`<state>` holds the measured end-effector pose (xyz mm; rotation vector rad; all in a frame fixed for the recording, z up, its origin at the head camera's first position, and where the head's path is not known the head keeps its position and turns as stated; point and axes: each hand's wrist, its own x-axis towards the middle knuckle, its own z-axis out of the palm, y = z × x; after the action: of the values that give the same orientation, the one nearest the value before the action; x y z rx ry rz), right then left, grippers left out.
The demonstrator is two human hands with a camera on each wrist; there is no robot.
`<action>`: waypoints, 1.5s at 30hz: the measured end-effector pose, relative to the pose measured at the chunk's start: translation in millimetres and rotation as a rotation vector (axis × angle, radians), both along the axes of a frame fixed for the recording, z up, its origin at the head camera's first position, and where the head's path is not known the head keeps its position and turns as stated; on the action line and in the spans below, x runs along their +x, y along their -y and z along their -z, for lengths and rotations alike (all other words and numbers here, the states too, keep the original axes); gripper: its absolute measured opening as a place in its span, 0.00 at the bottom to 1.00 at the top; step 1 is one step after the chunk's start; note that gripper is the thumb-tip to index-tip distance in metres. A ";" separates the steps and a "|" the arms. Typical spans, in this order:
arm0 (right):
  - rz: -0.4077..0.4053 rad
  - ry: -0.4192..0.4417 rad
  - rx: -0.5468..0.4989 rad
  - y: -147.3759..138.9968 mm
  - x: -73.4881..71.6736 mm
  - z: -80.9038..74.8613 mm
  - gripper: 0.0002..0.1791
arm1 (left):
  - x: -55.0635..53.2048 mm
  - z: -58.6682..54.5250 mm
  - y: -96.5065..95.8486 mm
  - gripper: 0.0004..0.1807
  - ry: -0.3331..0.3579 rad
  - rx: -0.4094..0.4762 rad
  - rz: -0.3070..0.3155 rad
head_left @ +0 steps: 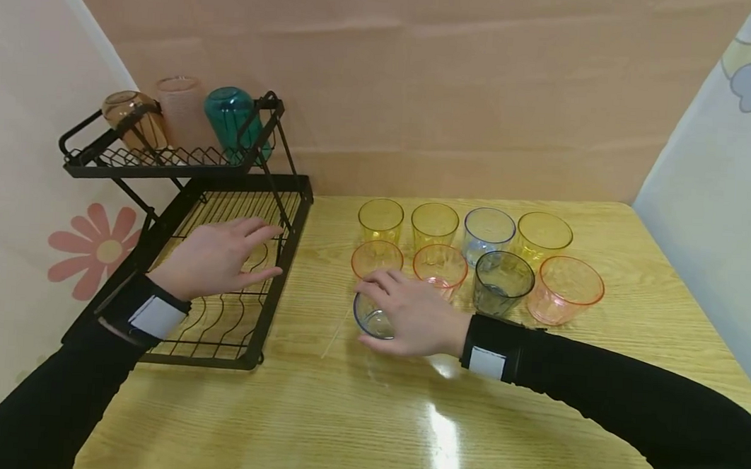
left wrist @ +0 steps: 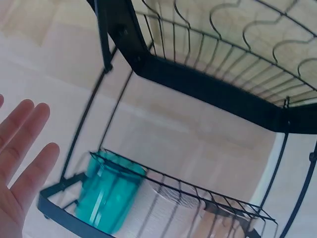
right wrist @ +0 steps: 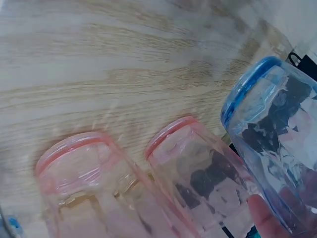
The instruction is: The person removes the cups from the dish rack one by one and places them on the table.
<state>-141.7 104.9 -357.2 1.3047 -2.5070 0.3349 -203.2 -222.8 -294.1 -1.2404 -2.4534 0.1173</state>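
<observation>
Blue rims the clear glass (head_left: 376, 324) in the right grip (head_left: 412, 314), fingers and thumb curled around it, on the near side of two rows of tinted glasses (head_left: 435, 227) on the wooden desk (head_left: 315, 415). Whether it touches the desk, I cannot tell. The left grip (head_left: 221, 258), fingers spread and holding nothing, hangs over the lower tier (head_left: 203, 361) of a black rack (head_left: 272, 300); amber, pale pink and teal glasses (head_left: 229, 117) stand upon the upper tier (head_left: 155, 174).
</observation>
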 end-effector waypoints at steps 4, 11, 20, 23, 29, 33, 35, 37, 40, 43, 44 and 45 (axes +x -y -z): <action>0.004 0.018 0.033 6.4 -3.1 6.0 0.37 | -7.8 -5.0 1.3 0.35 -0.005 0.041 -0.031; 0.017 0.054 0.059 15.6 -3.9 15.4 0.37 | -17.6 -6.4 -3.0 0.37 -0.035 0.101 -0.057; 0.044 0.118 0.087 18.0 -2.4 20.7 0.39 | -18.9 -35.1 -14.6 0.44 -0.114 0.155 -0.045; 0.040 0.139 0.086 17.5 -3.3 20.5 0.41 | -20.7 -49.2 -17.2 0.49 -0.144 0.173 -0.084; -0.027 0.094 0.132 15.2 -5.3 16.9 0.46 | -26.5 -78.8 -20.7 0.48 -0.142 0.204 -0.207; -0.070 0.065 0.167 14.3 -6.0 10.8 0.47 | -33.9 -98.3 -24.7 0.48 -0.096 0.189 -0.311; -0.084 0.064 0.175 13.5 -6.4 6.0 0.46 | -38.4 -108.1 -26.5 0.48 -0.049 0.175 -0.368; -0.090 0.076 0.178 11.7 -7.1 0.3 0.46 | -43.0 -117.9 -28.5 0.49 0.007 0.157 -0.428; -0.082 0.090 0.192 7.2 -9.7 -9.3 0.45 | -50.6 -132.0 -29.9 0.51 0.085 0.121 -0.511; -0.054 0.107 0.212 0.3 -14.1 -20.1 0.46 | -57.6 -144.2 -30.3 0.53 0.158 0.094 -0.585; -0.046 0.109 0.213 -2.4 -15.6 -23.8 0.46 | -60.3 -147.2 -29.7 0.54 0.182 0.091 -0.602; -0.036 0.110 0.213 -5.2 -17.0 -27.6 0.46 | -63.2 -149.7 -29.2 0.54 0.202 0.090 -0.617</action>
<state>-158.7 110.1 -329.5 1.4480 -2.6748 0.1547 -266.5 -193.7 -144.5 -0.4398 -2.9003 0.0472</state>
